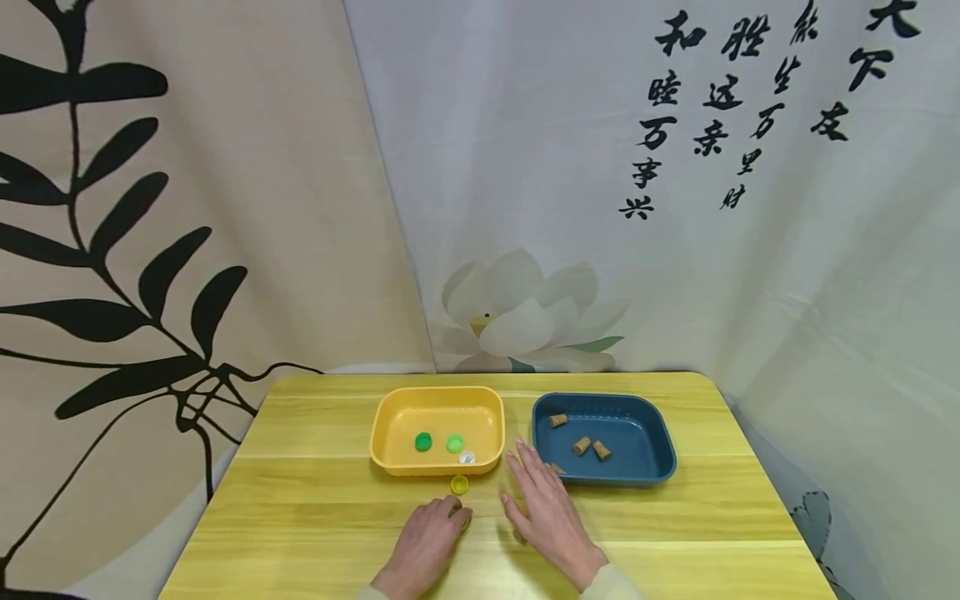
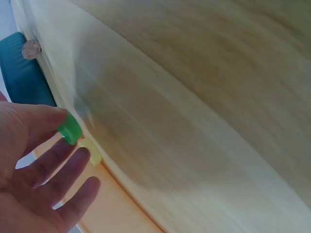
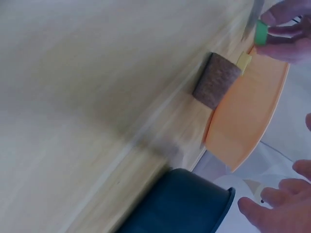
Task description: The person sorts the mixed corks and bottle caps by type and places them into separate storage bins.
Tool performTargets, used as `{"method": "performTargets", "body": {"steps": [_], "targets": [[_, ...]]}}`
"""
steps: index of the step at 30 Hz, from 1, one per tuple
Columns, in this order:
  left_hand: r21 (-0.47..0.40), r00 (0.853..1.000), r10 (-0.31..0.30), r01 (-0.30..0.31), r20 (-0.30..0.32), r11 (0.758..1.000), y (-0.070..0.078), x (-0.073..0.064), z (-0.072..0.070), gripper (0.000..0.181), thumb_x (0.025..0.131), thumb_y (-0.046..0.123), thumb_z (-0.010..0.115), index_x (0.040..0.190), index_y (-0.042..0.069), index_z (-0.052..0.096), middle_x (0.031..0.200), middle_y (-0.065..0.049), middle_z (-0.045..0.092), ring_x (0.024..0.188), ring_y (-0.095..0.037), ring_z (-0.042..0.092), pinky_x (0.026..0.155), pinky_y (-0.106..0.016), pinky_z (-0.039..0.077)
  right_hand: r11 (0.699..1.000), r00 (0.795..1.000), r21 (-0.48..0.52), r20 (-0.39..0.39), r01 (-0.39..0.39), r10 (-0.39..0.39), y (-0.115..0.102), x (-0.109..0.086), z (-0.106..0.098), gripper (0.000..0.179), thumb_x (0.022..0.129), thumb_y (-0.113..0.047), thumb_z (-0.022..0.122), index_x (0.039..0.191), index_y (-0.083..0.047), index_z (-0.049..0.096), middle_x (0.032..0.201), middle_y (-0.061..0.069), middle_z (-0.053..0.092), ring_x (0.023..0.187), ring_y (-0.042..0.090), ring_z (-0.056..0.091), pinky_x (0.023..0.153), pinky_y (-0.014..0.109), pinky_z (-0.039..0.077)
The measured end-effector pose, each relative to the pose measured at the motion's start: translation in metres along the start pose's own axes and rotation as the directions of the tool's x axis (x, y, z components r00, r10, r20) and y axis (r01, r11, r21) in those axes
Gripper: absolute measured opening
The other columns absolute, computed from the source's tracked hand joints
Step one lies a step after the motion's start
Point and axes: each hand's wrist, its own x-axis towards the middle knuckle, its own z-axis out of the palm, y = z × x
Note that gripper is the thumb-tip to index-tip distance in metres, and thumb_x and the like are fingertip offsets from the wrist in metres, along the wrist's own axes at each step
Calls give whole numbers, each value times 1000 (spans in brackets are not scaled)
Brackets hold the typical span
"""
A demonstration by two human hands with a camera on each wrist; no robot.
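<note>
My left hand [image 1: 427,537] is low over the table in front of the yellow tray [image 1: 401,417]. Its thumb and index finger pinch a green bottle cap [image 2: 70,128], while the other fingers spread loosely. Just beyond it, a yellow cap [image 1: 459,484] lies by the tray's front wall. The right hand [image 1: 551,517] hovers with fingers extended near the front left corner of the blue tray [image 1: 633,437] and holds nothing. A cork [image 3: 217,81] stands on the table between the hands, mostly hidden by the right hand in the head view.
Inside the yellow tray lie a dark green cap [image 1: 423,442], a light green cap [image 1: 454,443] and a whitish cap [image 1: 467,457]. Several corks [image 1: 581,446] lie in the blue tray. Behind the wooden table [image 1: 300,500] hangs a printed curtain [image 1: 525,167].
</note>
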Motion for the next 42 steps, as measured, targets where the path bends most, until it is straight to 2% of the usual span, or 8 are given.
{"method": "performTargets", "body": {"steps": [4,9,16,23,27,32,42], "targets": [[-21,998,-22,21,-55,1000,-5,-4,-6,28,92,23,79,119,17,75,114,-1,67,105,-19,66,91,-43,58,1000,999,12,36,5,-5,-5,5,4,63,100,-31,69,154,-7,48,167,13,31,151,37,34,116,59,36],[-41,988,-31,25,-154,999,-13,-9,-16,35,91,26,81,124,18,73,120,-2,67,111,-21,65,98,-46,55,1000,997,2,79,20,-20,-9,10,11,64,101,-34,67,155,-7,47,167,14,31,152,36,31,118,58,35],[-93,959,-72,48,-273,995,-29,-4,-31,41,90,21,81,130,15,70,124,-2,65,117,-23,63,99,-46,54,1000,987,6,163,-8,7,-13,14,16,66,104,-39,61,158,-8,42,169,13,23,154,38,26,119,61,31],[-84,925,-67,38,-375,996,-49,11,-42,38,90,14,81,126,11,72,123,-7,66,118,-29,62,102,-50,51,1000,985,-15,173,-16,18,-15,15,21,68,102,-40,64,157,-5,43,168,18,25,153,42,26,115,66,33],[-82,918,-88,61,-386,995,-58,21,-47,37,91,13,80,127,10,71,125,-9,67,119,-31,62,101,-53,51,999,981,-27,192,-28,33,-17,15,25,70,102,-42,63,157,-5,42,167,21,26,153,42,25,115,67,32],[-85,922,-114,89,-369,992,-65,30,-49,36,94,13,78,129,10,71,124,-9,67,120,-32,62,102,-54,51,999,978,-38,204,-32,39,-16,15,26,70,102,-42,63,157,-4,43,167,21,25,153,42,25,116,67,31],[-101,928,-137,108,-347,989,-74,48,-40,35,94,10,78,128,10,72,122,-8,67,115,-32,64,100,-53,52,998,978,-51,202,-31,40,-14,13,25,70,102,-42,63,157,-5,42,167,21,26,152,42,27,115,67,33]]}}
